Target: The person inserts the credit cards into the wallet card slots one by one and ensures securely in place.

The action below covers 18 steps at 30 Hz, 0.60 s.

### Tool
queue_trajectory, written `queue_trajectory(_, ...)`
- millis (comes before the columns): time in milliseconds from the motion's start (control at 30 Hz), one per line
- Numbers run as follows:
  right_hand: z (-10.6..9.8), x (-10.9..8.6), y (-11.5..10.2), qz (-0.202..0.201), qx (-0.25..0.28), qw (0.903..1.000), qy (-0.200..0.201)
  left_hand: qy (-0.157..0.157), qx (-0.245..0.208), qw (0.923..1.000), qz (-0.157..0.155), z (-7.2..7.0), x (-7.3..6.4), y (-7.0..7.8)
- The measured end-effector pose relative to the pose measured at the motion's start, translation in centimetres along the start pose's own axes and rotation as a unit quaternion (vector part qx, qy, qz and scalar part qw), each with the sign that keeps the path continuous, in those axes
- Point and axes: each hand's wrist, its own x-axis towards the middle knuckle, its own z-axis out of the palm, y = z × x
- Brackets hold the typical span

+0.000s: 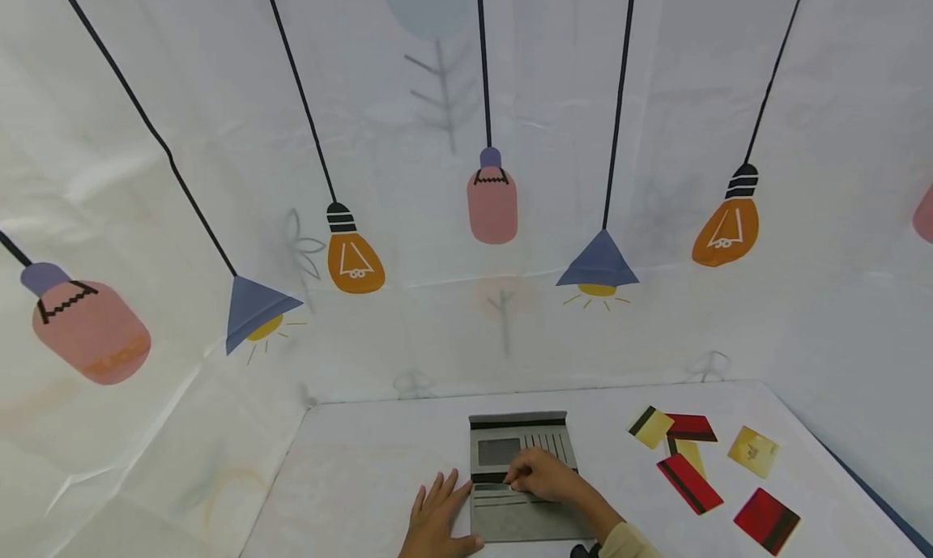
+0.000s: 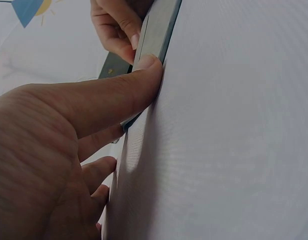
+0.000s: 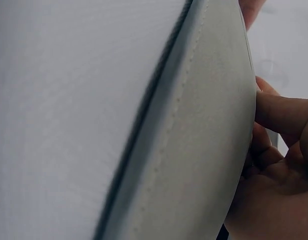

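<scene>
Steadying the open wallet (image 1: pixel 526 527) on the tabletop (image 1: pixel 364 453) with spread fingers of the left hand (image 1: pixel 437 515) at its edge, presumably against sliding; curling the right hand (image 1: pixel 543 474) over its middle with fingers together, cannot tell whether around anything.

A pale cream-yellow sleeve (image 1: pixel 628 542) covers the right arm, its cuff ending on the forearm with a good stretch of bare wrist before the right hand (image 1: pixel 543 474). A small, rounded black piece (image 1: pixel 583 551) shows beside the cuff, too cut off to identify. The left hand (image 1: pixel 433 519) is bare, its thumbnail (image 2: pixel 146 61) short and unpainted, creases lining the knuckle.
</scene>
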Motion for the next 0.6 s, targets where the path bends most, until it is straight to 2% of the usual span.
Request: queue_trajectory(600,-0.11,-0.13,-0.21,0.007,0.007,0.9999,-0.006,0.000,-0.001,1.0000,-0.001,-0.15,-0.04,0.24)
